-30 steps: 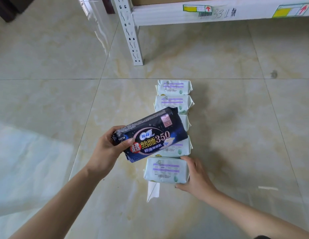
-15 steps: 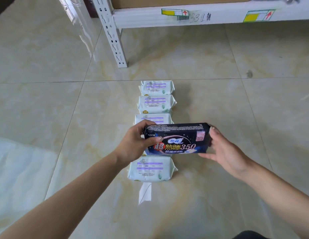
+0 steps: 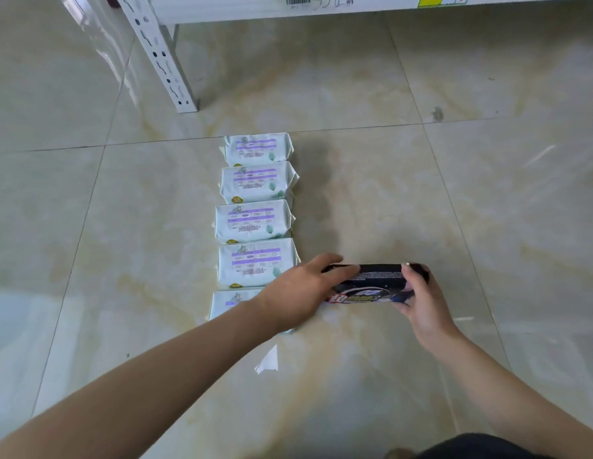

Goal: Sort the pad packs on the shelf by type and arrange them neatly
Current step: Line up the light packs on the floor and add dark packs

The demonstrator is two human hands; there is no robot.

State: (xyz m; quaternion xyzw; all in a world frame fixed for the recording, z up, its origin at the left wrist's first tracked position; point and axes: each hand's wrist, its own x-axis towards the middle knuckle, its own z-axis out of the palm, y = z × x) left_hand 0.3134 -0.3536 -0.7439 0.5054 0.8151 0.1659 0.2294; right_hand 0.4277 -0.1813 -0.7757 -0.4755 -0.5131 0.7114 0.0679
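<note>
The left hand [image 3: 300, 291] reaches in from the lower left, its forearm slanting across the floor [image 3: 487, 193]. Its fingers [image 3: 344, 270] are curled over the left end of the dark pack [image 3: 379, 279]. The right hand [image 3: 424, 301] comes from the lower right and clasps the pack's other end, thumb over the top edge and the other fingers wrapped round the near face. Both hands therefore have hold of this one pack, which lies lengthwise between them, just to the right of the row of pale packs [image 3: 255, 220] and level with the row's near end. Whether its lower edge touches the floor cannot be told.

The pale packs form a straight line of five running away from the person, each touching or almost touching the next. Beyond the row's far end stands a white perforated shelf post [image 3: 162, 54], with the shelf beam [image 3: 255, 9] running right from it along the top edge. A small white scrap [image 3: 268, 362] lies on the floor just on the near side of the row.

The left wrist covers most of the nearest pale pack [image 3: 227, 303], leaving only its left part in sight. The dark pack's print is partly hidden by both hands and hard to read. The beam's labels are cut off at the top.
</note>
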